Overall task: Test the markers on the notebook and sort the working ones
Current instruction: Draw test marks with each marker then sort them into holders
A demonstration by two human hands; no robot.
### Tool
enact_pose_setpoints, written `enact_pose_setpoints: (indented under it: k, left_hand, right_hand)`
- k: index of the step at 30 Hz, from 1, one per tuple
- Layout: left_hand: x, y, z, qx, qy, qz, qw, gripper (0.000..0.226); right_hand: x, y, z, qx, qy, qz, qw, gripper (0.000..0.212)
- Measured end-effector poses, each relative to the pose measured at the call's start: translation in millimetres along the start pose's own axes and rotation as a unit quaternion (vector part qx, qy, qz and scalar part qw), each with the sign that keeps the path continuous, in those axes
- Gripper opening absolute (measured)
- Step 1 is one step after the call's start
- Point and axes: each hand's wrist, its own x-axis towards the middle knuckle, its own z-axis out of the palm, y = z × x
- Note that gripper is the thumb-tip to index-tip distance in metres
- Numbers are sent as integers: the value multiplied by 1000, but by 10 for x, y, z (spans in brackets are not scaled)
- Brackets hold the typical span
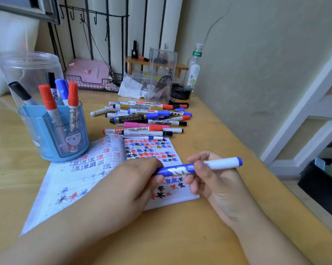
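Both hands hold one blue marker point(197, 167) level above the notebook point(107, 169): left hand point(140, 180) curls round the blue cap end, right hand point(213, 175) pinches the white barrel, its blue tail sticking out past the right fingers. Cap looks seated on the barrel; whether it is about to come off or has just gone on, cannot tell. Directly under the hands the open right page carries rows of red, blue and black asterisk marks, running from beyond the knuckles down to beneath the wrists; a few more marks sit on the loose sheet left of the left hand. Judgement: many tests already logged. Beyond the left hand, at the notebook's far left corner, the blue cup point(54, 134) holds five markers upright (two red, one blue, two black-capped), presumably the working ones. Straight ahead of both hands, just past the notebook's far edge, the pile point(146, 119) of a dozen or more markers lies on the desk point(209, 131), presumably still untested. Estimate: under halfway, if the cup is the only sorted lot; no separate reject group is distinguishable.
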Motion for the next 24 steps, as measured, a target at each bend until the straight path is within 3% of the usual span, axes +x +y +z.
enact_pose_setpoints:
  k: [4, 7, 10, 12, 15, 19, 24]
  left_hand:
    - [-16, -23, -12, 25, -53, -12, 998, 9]
    - [18, 103, 50, 54, -98, 27, 993, 26]
    - [126, 463, 200, 51, -111, 81, 989, 33]
    - [203, 805, 380, 49, -108, 119, 986, 34]
    - [299, 1372, 733, 52, -89, 166, 981, 29]
    - [357, 2066, 1232, -30, -62, 230, 971, 31]
    - [244, 2801, 1913, -111, -150, 303, 935, 31]
  right_hand:
    - [-199, -442, -310, -141, 62, -50, 987, 21]
    - [-606, -633, -591, -320, 55, -57, 944, 7]
    - [-1149, -635, -896, -550, 63, -76, 830, 16]
    - [-1534, -628, -1080, -630, 81, -53, 771, 25]
    - [-2174, -673, -1393, -621, 169, 14, 766, 21]
    - [-3064, -766, -1823, -655, 268, 82, 702, 16]
    - [-3966, -626, -2226, -653, 324, 194, 656, 13]
